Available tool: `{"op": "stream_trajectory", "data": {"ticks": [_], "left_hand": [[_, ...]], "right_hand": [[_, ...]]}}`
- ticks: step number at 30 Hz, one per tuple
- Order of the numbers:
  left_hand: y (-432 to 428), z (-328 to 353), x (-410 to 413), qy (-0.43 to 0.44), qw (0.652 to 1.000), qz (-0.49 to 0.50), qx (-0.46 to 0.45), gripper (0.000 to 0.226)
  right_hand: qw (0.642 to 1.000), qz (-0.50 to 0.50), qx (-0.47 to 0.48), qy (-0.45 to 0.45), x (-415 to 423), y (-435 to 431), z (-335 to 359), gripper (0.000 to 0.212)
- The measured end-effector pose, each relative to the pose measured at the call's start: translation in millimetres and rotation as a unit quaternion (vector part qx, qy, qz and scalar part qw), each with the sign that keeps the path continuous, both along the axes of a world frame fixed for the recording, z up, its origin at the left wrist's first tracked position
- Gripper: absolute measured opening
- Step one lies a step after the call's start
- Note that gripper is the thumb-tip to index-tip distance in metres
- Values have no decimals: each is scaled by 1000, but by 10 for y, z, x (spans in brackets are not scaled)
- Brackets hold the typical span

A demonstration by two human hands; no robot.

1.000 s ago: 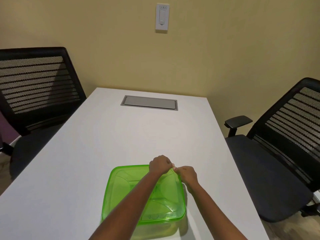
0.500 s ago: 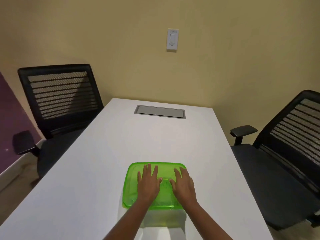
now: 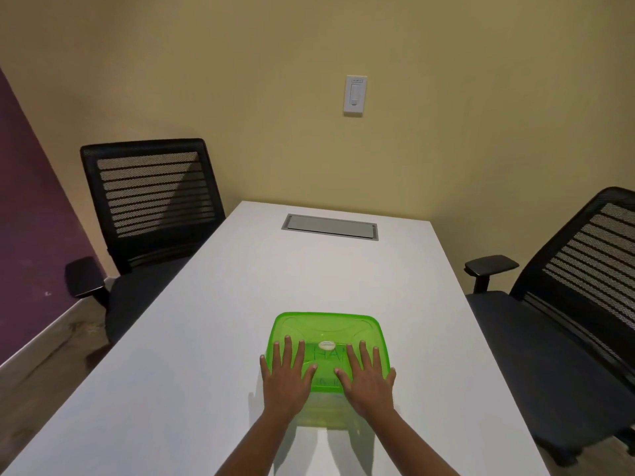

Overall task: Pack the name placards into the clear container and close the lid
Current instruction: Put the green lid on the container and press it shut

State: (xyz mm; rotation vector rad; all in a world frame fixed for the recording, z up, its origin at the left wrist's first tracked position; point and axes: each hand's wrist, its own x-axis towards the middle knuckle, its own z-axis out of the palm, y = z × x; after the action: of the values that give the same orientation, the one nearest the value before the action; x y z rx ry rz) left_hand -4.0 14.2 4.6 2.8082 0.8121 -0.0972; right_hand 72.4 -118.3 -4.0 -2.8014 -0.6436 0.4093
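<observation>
1. Left hand [image 3: 287,376] and right hand [image 3: 367,376], earlier pinched at the far rim, now lie flat on the green lid [image 3: 326,326]; fingers spread wide, holding nothing.
2. Clear container [image 3: 324,412] sits on the near table [image 3: 206,338]; faint lettering under the lid suggests placards inside. Lid probably being pressed shut.

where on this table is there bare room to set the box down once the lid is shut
Most of the white table is bare: the wide stretch between the green lid and the grey cable hatch, and strips on either side of the container toward the two chairs. Only the near middle is crowded, where the left hand and right hand lie flat on the lid.
</observation>
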Motion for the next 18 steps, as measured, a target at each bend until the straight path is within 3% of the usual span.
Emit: {"op": "stream_trajectory", "data": {"ticks": [2, 5, 9, 18], "left_hand": [[8, -5, -30, 16, 1000, -3, -22, 131], [8, 57, -47, -37, 998, 2, 48, 115], [72, -53, -68, 30, 999, -17, -24, 65], [-58, -70, -24, 13, 998, -54, -20, 62]], "right_hand": [[1000, -2, 1, 3, -37, -18, 0, 64], [1000, -5, 2, 1, -102, -33, -6, 64], [1000, -7, 4, 8, -156, -28, 11, 64], [999, 25, -15, -23, -184, 74, 61, 65]]}}
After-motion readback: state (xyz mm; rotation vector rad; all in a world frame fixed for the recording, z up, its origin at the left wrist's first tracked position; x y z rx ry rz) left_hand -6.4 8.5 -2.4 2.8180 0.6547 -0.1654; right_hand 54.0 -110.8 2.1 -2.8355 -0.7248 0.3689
